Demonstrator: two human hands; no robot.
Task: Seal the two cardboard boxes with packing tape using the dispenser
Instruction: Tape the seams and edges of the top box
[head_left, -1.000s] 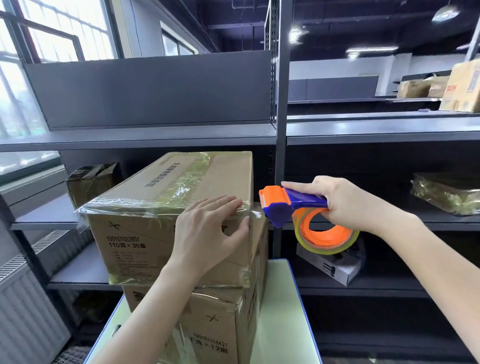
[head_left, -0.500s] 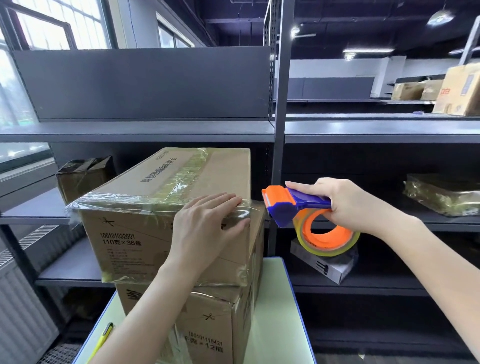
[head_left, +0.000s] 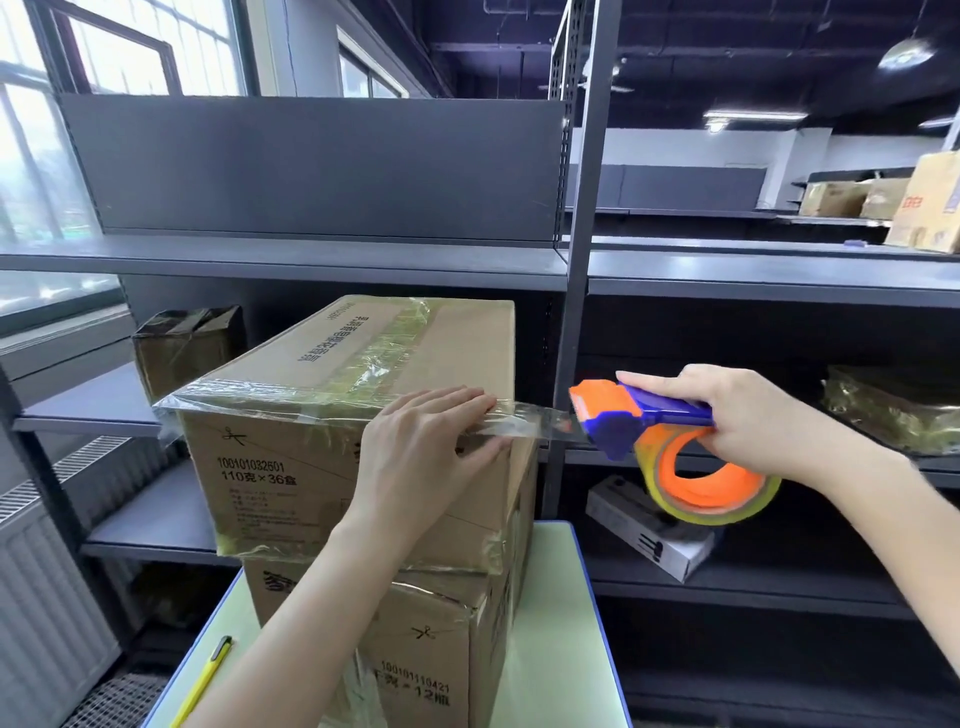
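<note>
The upper box, stacked on the lower box on the tabletop, is being taped along its near top edge. The left hand presses the tape at the right corner, fingers straight and together. The right hand, fingers wrapped round the dispenser, holds the strip taut just beside it. The next move likely calls for a tilt to cut. The lower box's top and the blade are hidden.

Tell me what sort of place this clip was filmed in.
Probably a warehouse or stockroom: long grey metal shelving, cardboard cartons stored on a far shelf, and two stacked boxes being sealed with a tape dispenser.
</note>
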